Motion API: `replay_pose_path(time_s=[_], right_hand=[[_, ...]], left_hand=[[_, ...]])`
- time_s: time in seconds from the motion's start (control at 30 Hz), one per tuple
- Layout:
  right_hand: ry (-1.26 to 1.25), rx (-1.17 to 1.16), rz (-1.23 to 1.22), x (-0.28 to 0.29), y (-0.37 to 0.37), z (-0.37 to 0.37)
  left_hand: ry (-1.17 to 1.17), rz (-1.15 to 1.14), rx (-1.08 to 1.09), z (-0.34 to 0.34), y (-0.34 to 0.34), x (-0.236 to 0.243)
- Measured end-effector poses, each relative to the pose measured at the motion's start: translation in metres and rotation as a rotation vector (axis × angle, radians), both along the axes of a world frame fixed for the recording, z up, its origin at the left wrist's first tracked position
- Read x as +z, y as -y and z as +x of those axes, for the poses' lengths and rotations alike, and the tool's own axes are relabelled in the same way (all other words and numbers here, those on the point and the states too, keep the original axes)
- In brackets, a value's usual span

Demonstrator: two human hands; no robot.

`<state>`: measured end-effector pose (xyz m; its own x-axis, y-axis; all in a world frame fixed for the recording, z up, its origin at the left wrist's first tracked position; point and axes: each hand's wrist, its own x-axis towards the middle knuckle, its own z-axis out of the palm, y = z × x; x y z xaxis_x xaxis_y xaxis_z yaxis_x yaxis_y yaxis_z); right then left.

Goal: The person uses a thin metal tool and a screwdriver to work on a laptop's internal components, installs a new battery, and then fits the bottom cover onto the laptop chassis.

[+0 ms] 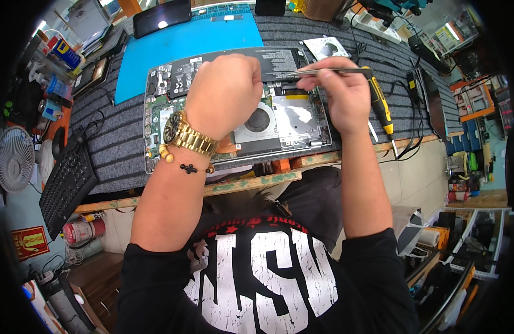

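An opened laptop (268, 146) lies on the bench in front of me with its insides showing. Its black battery (285, 60) runs along the far side, and a round cooling fan (255, 121) sits near the middle. My left hand (226, 92) is closed above the laptop's left half; the hand itself hides its fingertips and anything in them. Over the right half, my right hand (346, 94) pinches a pair of metal tweezers (346, 70), their tips pointing left above the battery's near edge. A yellow-and-black screwdriver (381, 106) rests just right of that hand.
A blue work mat (148, 64) lies behind the laptop, with a dark phone-like device (162, 22) at its far edge. One metal bracket (322, 47) sits beyond the right hand. A black keyboard (70, 186) tilts at the left edge; black cables (404, 125) trail at right.
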<state>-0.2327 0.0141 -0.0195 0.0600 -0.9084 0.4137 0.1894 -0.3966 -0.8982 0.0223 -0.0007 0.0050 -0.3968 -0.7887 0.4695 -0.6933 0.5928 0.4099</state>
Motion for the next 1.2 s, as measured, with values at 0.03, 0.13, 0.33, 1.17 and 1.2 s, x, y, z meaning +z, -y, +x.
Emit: replay_pose_path(time_s=[0.03, 0.13, 0.33, 1.17, 1.2], right_hand=[[0.096, -0.032, 0.003, -0.001, 0.004, -0.011], [0.306, -0.255, 0.092, 0.006, 0.012, -0.031], [-0.866, -0.438, 0.572, 0.048, 0.001, -0.079], [-1.581, -0.175, -0.207, 0.077, 0.090, -0.054], [-1.486, -0.236, -0.302, 0.080, 0.082, -0.053]], left_hand=[[-0.011, -0.010, 0.003, 0.000, 0.000, -0.001], [-0.018, -0.036, 0.001, -0.001, -0.001, -0.002], [0.038, -0.023, 0.038, -0.002, -0.009, 0.002], [-0.008, 0.027, 0.053, 0.000, -0.011, 0.003], [-0.010, 0.018, 0.054, -0.001, -0.012, 0.003]])
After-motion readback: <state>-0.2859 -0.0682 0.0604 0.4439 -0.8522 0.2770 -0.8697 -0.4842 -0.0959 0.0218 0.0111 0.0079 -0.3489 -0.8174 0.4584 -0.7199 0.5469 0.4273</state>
